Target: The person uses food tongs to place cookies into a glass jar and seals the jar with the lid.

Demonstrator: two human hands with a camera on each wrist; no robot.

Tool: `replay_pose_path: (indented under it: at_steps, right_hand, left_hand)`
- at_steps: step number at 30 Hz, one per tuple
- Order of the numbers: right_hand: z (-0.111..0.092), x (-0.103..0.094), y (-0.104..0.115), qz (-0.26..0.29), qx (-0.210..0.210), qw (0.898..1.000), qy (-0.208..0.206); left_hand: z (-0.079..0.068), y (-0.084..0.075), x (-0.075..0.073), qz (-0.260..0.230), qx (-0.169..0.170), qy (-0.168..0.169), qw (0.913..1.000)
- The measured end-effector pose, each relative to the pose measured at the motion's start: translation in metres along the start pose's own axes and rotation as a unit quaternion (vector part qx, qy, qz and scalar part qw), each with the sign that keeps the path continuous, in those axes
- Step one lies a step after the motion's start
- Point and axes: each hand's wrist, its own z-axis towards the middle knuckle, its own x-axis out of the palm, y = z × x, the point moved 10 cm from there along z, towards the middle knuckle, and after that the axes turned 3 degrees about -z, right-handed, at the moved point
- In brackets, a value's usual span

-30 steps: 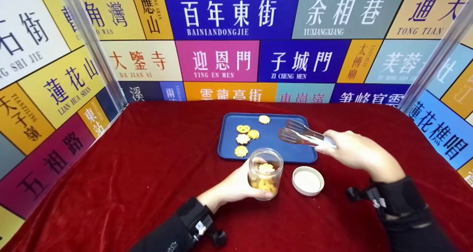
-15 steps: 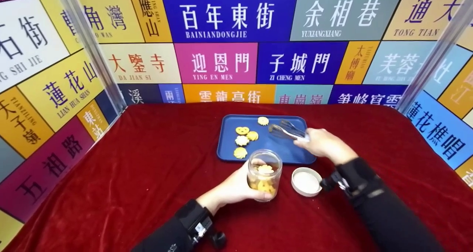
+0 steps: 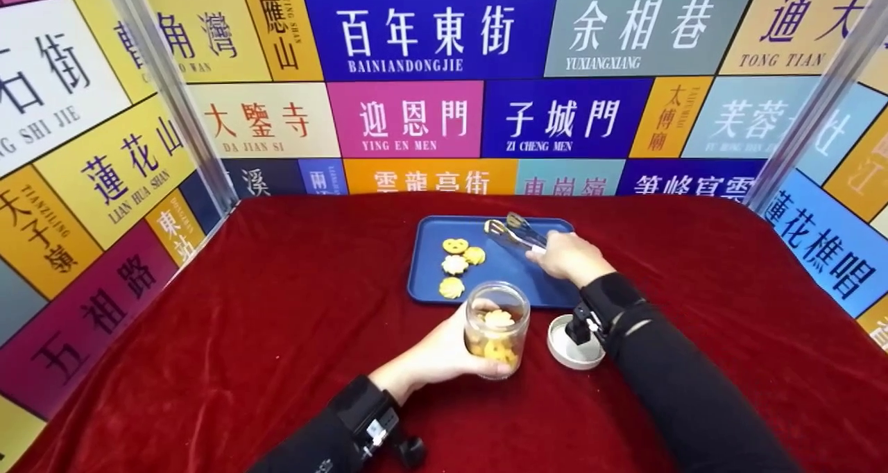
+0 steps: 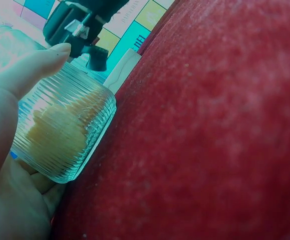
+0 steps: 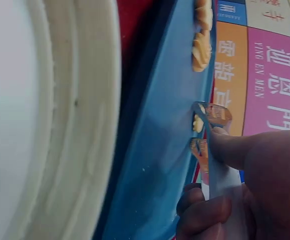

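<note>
My left hand [image 3: 440,348] grips a ribbed glass jar [image 3: 498,329] with its mouth uncovered; in the left wrist view the thumb lies across its side, and butter cookies [image 4: 60,131] show through the glass. Over the far part of a blue tray [image 3: 510,272], my right hand [image 3: 572,256] holds a pair of tongs [image 3: 522,237]. The tong ends stand apart around a single cookie [image 5: 198,123], seen between them in the right wrist view. In the head view the tong tip mostly covers that cookie.
Several cookies [image 3: 454,264], one pretzel-shaped, lie on the tray's left side. A pale round lid [image 3: 557,345] lies right of the jar, partly behind the right wrist camera. Red cloth [image 3: 291,306] covers the table; sign-printed panels [image 3: 430,119] stand behind.
My right hand has carried the tongs left and away from me across the tray to the far cookie. My left hand and the jar have stayed in place.
</note>
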Motion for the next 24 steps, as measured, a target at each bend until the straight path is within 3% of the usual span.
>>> replay_pose_path:
  at_steps: [14, 24]
  right_hand:
    - [0.014, 0.009, 0.013, -0.008, 0.012, 1.0, -0.008]
    - [0.005, 0.002, 0.016, -0.002, 0.009, 1.0, -0.026]
  left_hand:
    - [-0.001, -0.002, 0.0, 0.001, 0.002, -0.001, 1.0]
    - [0.0, -0.002, 0.001, -0.003, 0.005, 0.002, 1.0]
